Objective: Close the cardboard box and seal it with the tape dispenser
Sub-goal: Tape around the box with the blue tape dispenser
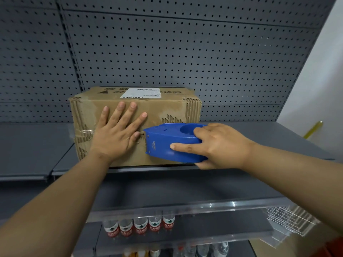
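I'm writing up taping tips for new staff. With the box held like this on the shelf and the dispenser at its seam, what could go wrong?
The left hand lies flat across the seam, its thumb right at the blue tape dispenser's toothed end, so it might get nicked. The cardboard box has torn, ragged patches where tape may stick poorly. It also sits at the shelf's front edge, so a hard push might shift it.

The cardboard box (135, 125) stands on the shelf (278, 138), its far side near the pegboard wall (185, 52). The left hand (118, 134) lies flat on the box's near face, left of the tape dispenser (170, 143), which touches that face. The right hand (219, 145) grips the dispenser from the right. Bottles (141, 226) stand on a lower shelf, a wire basket (289, 219) to their right.
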